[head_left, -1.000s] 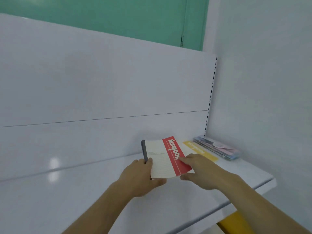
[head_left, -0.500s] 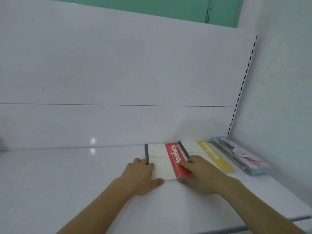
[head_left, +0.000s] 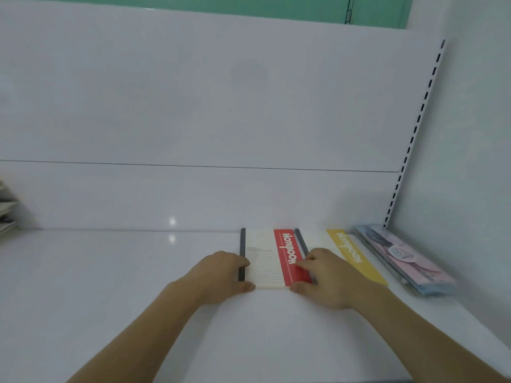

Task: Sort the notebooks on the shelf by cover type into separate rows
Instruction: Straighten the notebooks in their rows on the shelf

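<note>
A cream notebook with a red band and a dark spine (head_left: 272,258) lies flat on the white shelf (head_left: 138,286), against the back panel. My left hand (head_left: 221,275) holds its left edge at the spine, thumb at the near corner. My right hand (head_left: 329,277) presses fingers on its red band at the right edge. Touching it on the right lies a like notebook with a yellow band (head_left: 351,252), partly hidden by my right hand. Further right sits a flat stack of pink and blue notebooks (head_left: 403,258).
The shelf's white back panel (head_left: 221,106) rises just behind the notebooks, with a slotted upright (head_left: 412,139) at the right corner and a side wall beyond. A pile of other notebooks (head_left: 7,214) shows at the far left edge.
The red-banded notebook has gone from tilted in my hands to flat on the shelf beside the yellow-banded one. My view has swung left, so the far-left pile now shows.
</note>
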### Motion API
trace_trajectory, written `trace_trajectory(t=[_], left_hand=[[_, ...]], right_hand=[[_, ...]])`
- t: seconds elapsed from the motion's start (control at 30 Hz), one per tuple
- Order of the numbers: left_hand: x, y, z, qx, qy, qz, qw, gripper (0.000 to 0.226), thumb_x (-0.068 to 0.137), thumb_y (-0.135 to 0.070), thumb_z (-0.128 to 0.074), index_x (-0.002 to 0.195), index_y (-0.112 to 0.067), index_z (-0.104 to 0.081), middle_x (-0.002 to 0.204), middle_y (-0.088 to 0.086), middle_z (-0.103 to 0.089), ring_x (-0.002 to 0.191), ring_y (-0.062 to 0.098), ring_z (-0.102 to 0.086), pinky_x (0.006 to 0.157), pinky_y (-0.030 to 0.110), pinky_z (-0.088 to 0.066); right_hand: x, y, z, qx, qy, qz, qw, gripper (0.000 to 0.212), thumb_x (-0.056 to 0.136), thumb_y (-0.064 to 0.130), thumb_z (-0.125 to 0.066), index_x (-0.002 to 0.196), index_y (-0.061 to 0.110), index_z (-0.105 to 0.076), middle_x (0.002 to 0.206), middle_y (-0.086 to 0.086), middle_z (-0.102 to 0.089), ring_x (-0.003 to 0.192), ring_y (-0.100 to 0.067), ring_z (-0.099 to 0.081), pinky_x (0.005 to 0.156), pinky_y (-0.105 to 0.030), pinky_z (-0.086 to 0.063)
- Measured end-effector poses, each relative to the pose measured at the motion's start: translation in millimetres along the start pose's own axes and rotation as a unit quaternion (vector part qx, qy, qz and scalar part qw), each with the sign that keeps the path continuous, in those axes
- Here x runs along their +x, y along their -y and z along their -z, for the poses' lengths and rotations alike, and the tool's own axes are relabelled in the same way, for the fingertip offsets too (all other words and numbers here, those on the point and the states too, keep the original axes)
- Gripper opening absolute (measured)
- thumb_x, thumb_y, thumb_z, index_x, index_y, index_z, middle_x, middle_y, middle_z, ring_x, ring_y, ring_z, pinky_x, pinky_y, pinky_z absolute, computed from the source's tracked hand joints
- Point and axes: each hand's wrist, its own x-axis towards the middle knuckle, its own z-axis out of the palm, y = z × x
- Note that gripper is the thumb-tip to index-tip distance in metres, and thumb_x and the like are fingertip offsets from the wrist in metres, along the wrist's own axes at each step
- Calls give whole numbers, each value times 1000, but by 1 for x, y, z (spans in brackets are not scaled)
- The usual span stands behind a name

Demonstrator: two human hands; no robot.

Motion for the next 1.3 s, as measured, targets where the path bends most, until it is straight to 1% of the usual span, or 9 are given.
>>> trace_trajectory(t=[0.13, 0.33, 0.5, 0.7, 0.87, 0.97, 1.1, 1.23, 1.3], left_hand=[[2, 5, -1, -28, 1, 0, 1000, 62, 89, -56, -62, 142, -26, -50, 141, -4, -54, 127, 18, -49, 104, 31, -42], [4, 11, 3, -27, 17, -16, 999, 62, 91, -54, -61, 145, -27, -47, 146, -8, -48, 134, 15, -42, 109, 29, -35], [4, 8, 7, 39, 27, -24, 999, 46, 92, -54, -56, 126, -22, -61, 126, -3, -61, 116, 20, -53, 98, 38, -45], [0, 12, 11, 35, 19, -21, 999, 38, 92, -51, -59, 115, -22, -65, 108, -3, -64, 94, 17, -55, 86, 34, -49], [2, 11, 6, 23, 19, -23, 999, 44, 92, -49, -59, 121, -17, -63, 121, -1, -63, 111, 21, -55, 96, 39, -47], [0, 13, 2, 17, 18, -30, 999, 42, 94, -48, -57, 120, -16, -62, 121, -1, -62, 112, 21, -55, 97, 39, -46], [-4, 19, -1, 0, 6, -41, 999, 39, 95, -45, -56, 120, -16, -62, 121, -3, -62, 113, 19, -55, 97, 38, -45], [-8, 25, -2, -17, -6, -47, 999, 35, 95, -41, -58, 121, -18, -63, 123, -6, -62, 116, 17, -55, 99, 36, -44], [-10, 28, -2, -23, -10, -46, 999, 35, 95, -40, -59, 123, -20, -63, 126, -7, -62, 118, 16, -54, 100, 35, -43]], right_hand=[[1, 0, 5, 0, 3, 10, 1000, 49, 89, 60, -54, 119, 22, -63, 105, 0, -51, 103, -14, -45, 91, -30, -42], [2, 0, 4, 19, -1, 4, 1000, 48, 87, 59, -58, 117, 22, -65, 103, -1, -53, 101, -13, -48, 90, -31, -44], [3, 1, 3, 16, 1, 5, 1000, 50, 89, 58, -56, 123, 23, -62, 109, -1, -53, 108, -14, -47, 94, -32, -43], [4, 5, -1, 26, -3, 8, 1000, 49, 90, 56, -56, 123, 21, -62, 110, -1, -53, 110, -15, -48, 95, -33, -43], [2, 1, -5, 5, -13, 15, 1000, 48, 90, 60, -51, 113, 20, -65, 105, 0, -55, 104, -14, -48, 93, -32, -43], [1, 1, -8, 2, -17, 15, 1000, 48, 88, 63, -47, 102, 21, -64, 96, 3, -56, 97, -13, -48, 88, -31, -44], [-1, 2, -8, 49, -28, 13, 998, 40, 88, 52, -58, 112, 20, -65, 102, 1, -57, 101, -14, -50, 91, -33, -44], [1, 2, -13, 68, -33, 18, 997, 36, 88, 47, -61, 110, 19, -65, 102, 2, -59, 101, -14, -52, 91, -33, -45], [2, 1, -14, 68, -34, 19, 997, 33, 86, 48, -61, 105, 20, -65, 98, 3, -59, 98, -13, -51, 89, -32, -45]])
